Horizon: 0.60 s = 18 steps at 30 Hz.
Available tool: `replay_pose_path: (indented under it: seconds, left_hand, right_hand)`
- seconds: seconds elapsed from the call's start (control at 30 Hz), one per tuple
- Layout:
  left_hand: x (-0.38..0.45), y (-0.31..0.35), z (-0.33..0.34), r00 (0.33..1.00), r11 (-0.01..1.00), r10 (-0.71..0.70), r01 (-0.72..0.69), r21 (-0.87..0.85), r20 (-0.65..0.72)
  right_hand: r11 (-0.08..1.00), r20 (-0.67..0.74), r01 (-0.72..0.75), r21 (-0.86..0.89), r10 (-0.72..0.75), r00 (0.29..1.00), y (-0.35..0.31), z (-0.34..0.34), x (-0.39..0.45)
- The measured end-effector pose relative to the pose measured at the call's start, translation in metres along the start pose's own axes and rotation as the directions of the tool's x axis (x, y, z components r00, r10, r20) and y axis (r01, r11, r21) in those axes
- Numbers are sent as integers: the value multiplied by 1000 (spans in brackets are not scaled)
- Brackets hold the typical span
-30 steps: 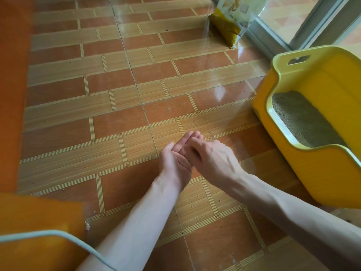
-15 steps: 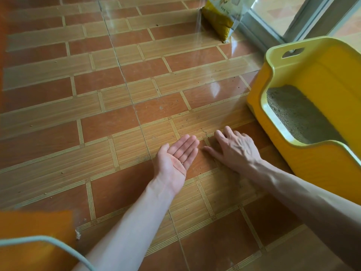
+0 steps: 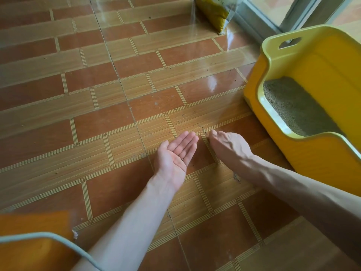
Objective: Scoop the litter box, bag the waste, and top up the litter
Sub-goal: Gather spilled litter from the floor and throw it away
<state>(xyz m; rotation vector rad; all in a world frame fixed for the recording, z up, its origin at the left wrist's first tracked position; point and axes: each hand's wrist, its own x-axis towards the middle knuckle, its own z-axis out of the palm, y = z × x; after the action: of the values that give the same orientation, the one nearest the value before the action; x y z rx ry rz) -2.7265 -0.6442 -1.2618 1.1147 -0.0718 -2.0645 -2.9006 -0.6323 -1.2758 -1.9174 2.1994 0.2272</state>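
Observation:
A yellow litter box (image 3: 273, 59) stands on the tiled floor at the right, with grey litter (image 3: 298, 108) in its bottom. My left hand (image 3: 176, 153) lies palm up and cupped just above the floor, with a few small litter grains in the palm. My right hand (image 3: 228, 143) is right beside it, back up, its fingers curled down against the tiles where loose grains (image 3: 201, 127) are scattered. A yellow litter bag (image 3: 214, 12) leans by the door frame at the top.
Scattered litter crumbs (image 3: 236, 178) lie on the tiles under my right forearm. An orange object (image 3: 33, 249) with a pale grey cable (image 3: 64, 243) across it fills the bottom left corner. A sliding door frame (image 3: 293, 14) runs behind the litter box.
My hands have come apart: the right hand moved off the left palm onto the floor, first flat, now with its fingers curled. The left palm stays up and open.

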Motion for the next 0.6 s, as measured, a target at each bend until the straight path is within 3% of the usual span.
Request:
replay_pose_path:
  seconds: [0.13,0.2,0.33,0.43,0.5,0.6]
  left_hand:
    - [0,-1,-2,1000,1000,5,-4,-12,5]
    - [0,-2,-3,1000,1000,6,-6,-17,8]
    - [5,-8,-4,1000,1000,-21,21,-3,4]
    - [9,-13,-3,997,997,-73,73,-21,27]
    - [13,-16,-3,993,993,-105,108,-46,62]
    - [15,-17,-3,981,987,-159,162,-21,108]
  right_hand:
    - [998,-47,-36,56,38,998,2,0,-13]
    - [981,-93,-18,193,36,995,-1,-2,-23]
    - [894,-240,150,422,-49,970,-34,-18,-47]
    - [854,-195,186,486,-102,976,-60,-33,-59]
    - [866,-142,181,466,-129,981,-72,-38,-60]
    - [940,-83,186,286,-169,982,-81,-40,-56]
